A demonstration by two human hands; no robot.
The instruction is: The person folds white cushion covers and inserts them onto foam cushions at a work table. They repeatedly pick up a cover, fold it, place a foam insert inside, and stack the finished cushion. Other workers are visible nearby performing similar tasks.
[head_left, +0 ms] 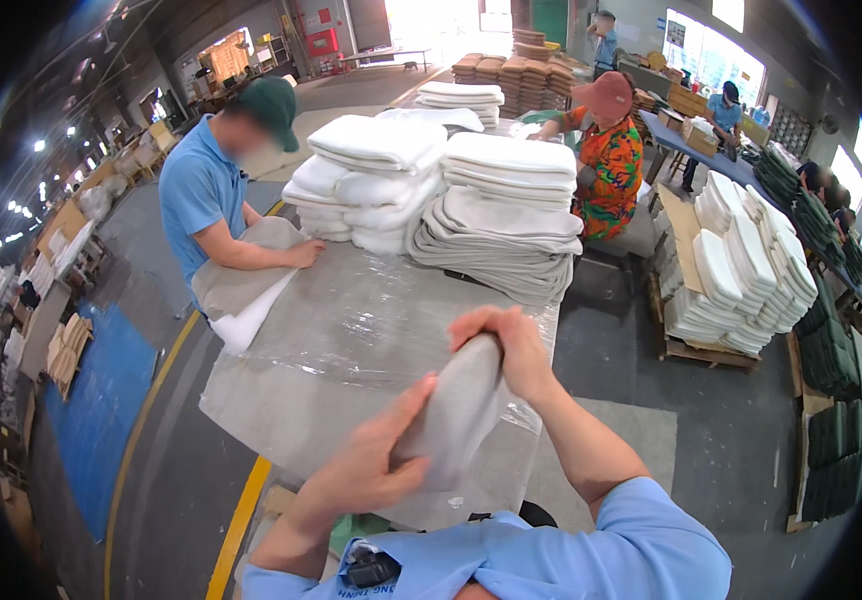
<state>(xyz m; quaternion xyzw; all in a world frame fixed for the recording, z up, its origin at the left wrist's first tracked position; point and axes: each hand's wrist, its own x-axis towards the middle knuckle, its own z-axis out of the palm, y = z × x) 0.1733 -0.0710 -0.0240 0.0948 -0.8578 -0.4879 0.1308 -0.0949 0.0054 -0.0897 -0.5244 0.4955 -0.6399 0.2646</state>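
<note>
So the worktop (271,395) had white pads (376,145) and grey cloths (496,235) stacked, couldn't tell which were done; one grey piece (454,420) looked unfinished over the near edge, right hand (513,352) gripping its top, left hand (371,455) open against its side

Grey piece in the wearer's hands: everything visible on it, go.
The grey piece is plain, matte and cloth-like, with a smooth face and a rounded upper end. It is held tilted, upper end leaning to the right, above the near part of the table. The right hand grips that upper end; the left hand is at its left edge, fingers extended. Its lower end is blurred; contact with the table can't be told.
</note>
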